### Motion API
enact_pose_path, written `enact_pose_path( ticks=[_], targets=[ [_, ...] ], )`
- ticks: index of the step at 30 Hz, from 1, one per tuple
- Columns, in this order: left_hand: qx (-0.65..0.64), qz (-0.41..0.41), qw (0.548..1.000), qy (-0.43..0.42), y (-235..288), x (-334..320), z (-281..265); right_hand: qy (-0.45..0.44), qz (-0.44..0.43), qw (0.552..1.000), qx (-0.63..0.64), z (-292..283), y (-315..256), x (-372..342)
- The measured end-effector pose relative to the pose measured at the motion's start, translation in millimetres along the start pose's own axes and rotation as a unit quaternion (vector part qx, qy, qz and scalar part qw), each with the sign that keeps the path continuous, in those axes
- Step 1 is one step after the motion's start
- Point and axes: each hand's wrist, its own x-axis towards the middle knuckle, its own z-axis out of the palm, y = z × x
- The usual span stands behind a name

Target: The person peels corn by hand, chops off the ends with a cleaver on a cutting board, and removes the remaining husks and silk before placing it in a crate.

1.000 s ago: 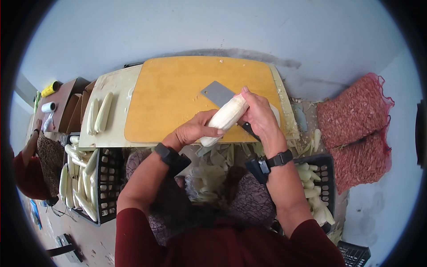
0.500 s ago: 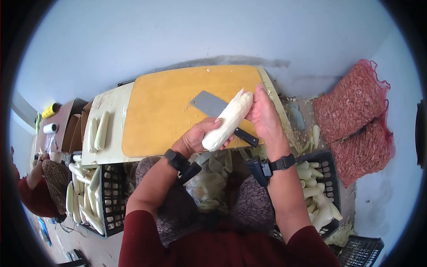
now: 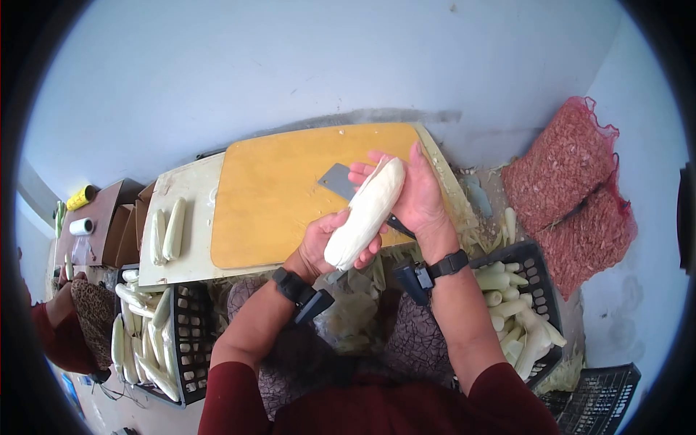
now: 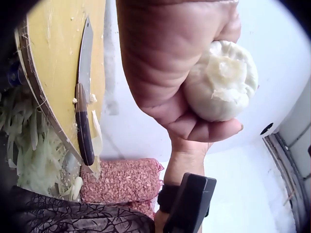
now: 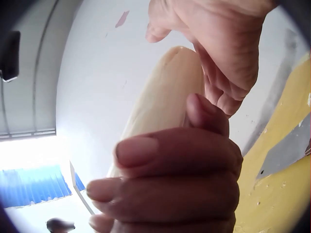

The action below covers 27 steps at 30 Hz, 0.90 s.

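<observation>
A pale, peeled-looking long vegetable (image 3: pixel 368 210) is held up slanting over the near part of the yellow board (image 3: pixel 275 196). My left hand (image 3: pixel 326 243) grips its lower end, fingers curled round it; in the left wrist view the cut end (image 4: pixel 224 80) faces the camera. Behind the upper end lies my right hand (image 3: pixel 417 192), its fingers extended and the vegetable against the palm. On the board rests a cleaver (image 3: pixel 337 181), its dark handle partly hidden behind the hands.
Two pale vegetables (image 3: pixel 174 228) lie on the light board at left. Black crates (image 3: pixel 192 341) of similar ones stand left and right. Red mesh sacks (image 3: pixel 562 167) lean at the right wall. Another person's arm (image 3: pixel 58 308) shows at far left.
My right hand has gone from curling its fingers at the upper end to lying extended behind it. The vegetable stands a little steeper, and the head view has shifted.
</observation>
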Motion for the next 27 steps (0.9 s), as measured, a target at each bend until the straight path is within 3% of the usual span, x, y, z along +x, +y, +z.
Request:
enact_pose_path(
  ticks=[5,8,10,15,18,23,27],
  targets=[
    [0.009,0.008,1.0,-0.004,-4.0,-11.3,7.2,-0.035,0.036,0.997,0.051,17.5,3.8,-2.6],
    [-0.019,0.012,1.0,-0.009,-7.4,-17.3,14.7,-0.022,0.045,0.997,0.054,19.3,7.6,-0.4],
    [-0.019,0.01,1.0,-0.008,-10.6,-20.1,15.2,0.048,0.032,0.998,0.032,24.7,11.7,-0.7],
    [-0.028,0.015,0.999,-0.013,-8.2,-26.8,11.1,0.061,0.016,0.998,0.026,21.4,21.1,7.2],
    [0.002,0.01,1.0,0.015,-6.7,-29.6,5.7,0.103,0.019,0.994,0.035,11.5,31.2,16.5],
    [0.165,0.074,0.962,0.206,-3.1,-37.5,2.7,0.181,0.02,0.983,0.03,3.3,38.5,31.3],
    [0.269,0.067,0.931,0.236,-3.0,-40.9,9.9,0.229,0.018,0.973,-0.005,3.4,42.7,36.4]
  ],
)
